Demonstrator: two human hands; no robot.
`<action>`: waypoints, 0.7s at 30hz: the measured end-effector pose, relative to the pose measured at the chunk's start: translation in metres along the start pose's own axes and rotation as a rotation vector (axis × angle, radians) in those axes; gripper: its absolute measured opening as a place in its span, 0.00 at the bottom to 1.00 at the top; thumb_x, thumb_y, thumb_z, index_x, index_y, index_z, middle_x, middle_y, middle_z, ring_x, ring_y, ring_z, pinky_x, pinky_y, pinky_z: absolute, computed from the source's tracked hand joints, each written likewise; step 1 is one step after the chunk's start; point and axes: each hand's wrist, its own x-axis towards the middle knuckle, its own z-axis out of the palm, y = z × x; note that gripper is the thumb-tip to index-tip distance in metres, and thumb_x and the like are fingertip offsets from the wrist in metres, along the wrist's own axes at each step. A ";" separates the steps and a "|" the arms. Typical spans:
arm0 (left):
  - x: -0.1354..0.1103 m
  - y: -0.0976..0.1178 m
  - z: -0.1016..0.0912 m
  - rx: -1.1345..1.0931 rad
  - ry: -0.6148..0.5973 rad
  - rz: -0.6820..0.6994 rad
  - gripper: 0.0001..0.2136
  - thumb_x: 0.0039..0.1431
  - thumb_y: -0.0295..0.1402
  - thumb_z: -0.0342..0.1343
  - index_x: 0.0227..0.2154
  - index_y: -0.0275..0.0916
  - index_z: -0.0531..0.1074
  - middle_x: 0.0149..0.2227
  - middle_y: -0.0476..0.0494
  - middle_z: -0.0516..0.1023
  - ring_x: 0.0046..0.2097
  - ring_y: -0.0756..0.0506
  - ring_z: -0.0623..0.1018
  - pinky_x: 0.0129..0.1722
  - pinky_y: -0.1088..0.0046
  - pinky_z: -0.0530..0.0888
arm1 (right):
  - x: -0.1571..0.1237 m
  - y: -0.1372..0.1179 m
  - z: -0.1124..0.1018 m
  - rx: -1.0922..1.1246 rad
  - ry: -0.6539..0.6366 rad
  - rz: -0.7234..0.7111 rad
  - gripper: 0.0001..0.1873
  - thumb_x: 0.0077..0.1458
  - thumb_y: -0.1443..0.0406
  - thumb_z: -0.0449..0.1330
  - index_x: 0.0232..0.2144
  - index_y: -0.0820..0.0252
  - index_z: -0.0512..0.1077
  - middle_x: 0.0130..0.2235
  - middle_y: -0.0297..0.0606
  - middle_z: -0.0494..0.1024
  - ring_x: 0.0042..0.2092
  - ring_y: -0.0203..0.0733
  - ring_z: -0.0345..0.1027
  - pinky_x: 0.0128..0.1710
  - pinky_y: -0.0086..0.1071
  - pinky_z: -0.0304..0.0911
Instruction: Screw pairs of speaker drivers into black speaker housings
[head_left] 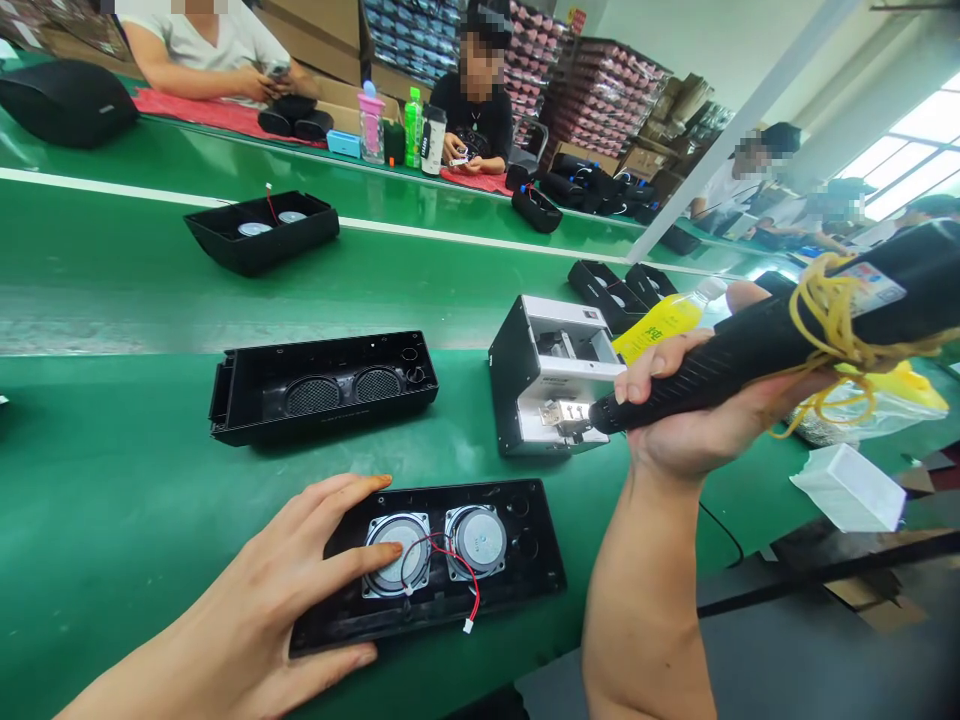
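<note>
My right hand (697, 410) is wrapped round a black electric screwdriver (720, 355) with yellow rubber bands tied about its body. The screwdriver's tip end is at the metal pick-up block of a silver and black screw feeder (551, 375); whether it touches a screw is too small to tell. Below it lies a black speaker panel (536, 585) with two round speaker drivers (478, 542) set in it. Red and black wires (475, 590) with a white plug trail over its near edge. With fingers spread, my left hand (292, 580) rests on the panel's left end, one fingertip on the left driver.
An open black speaker housing (322, 395) lies behind the panel. Farther back is another housing (262, 235) with drivers. A yellow-labelled bottle (667, 318) stands behind my right hand, a white box (851, 488) at the right edge. Several people (480, 110) sit across the green bench (135, 420).
</note>
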 end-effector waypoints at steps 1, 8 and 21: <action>0.000 0.000 0.000 -0.001 -0.002 -0.003 0.21 0.68 0.43 0.60 0.62 0.55 0.73 0.77 0.43 0.54 0.74 0.29 0.61 0.67 0.37 0.72 | 0.000 0.001 -0.001 0.007 -0.005 0.004 0.29 0.65 0.37 0.58 0.44 0.53 0.78 0.24 0.27 0.65 0.17 0.33 0.54 0.13 0.24 0.52; 0.001 -0.003 -0.004 0.043 -0.005 0.038 0.24 0.65 0.40 0.62 0.64 0.55 0.72 0.78 0.45 0.54 0.73 0.28 0.63 0.65 0.39 0.75 | -0.001 0.001 -0.007 0.018 -0.060 0.010 0.30 0.67 0.36 0.55 0.48 0.52 0.75 0.24 0.26 0.65 0.16 0.34 0.53 0.13 0.26 0.52; 0.004 -0.003 -0.006 0.048 -0.027 0.093 0.25 0.66 0.40 0.62 0.65 0.52 0.71 0.78 0.41 0.51 0.74 0.29 0.60 0.66 0.38 0.74 | -0.009 -0.028 -0.008 0.034 -0.097 0.009 0.29 0.63 0.40 0.60 0.49 0.54 0.82 0.23 0.29 0.65 0.15 0.34 0.52 0.09 0.29 0.51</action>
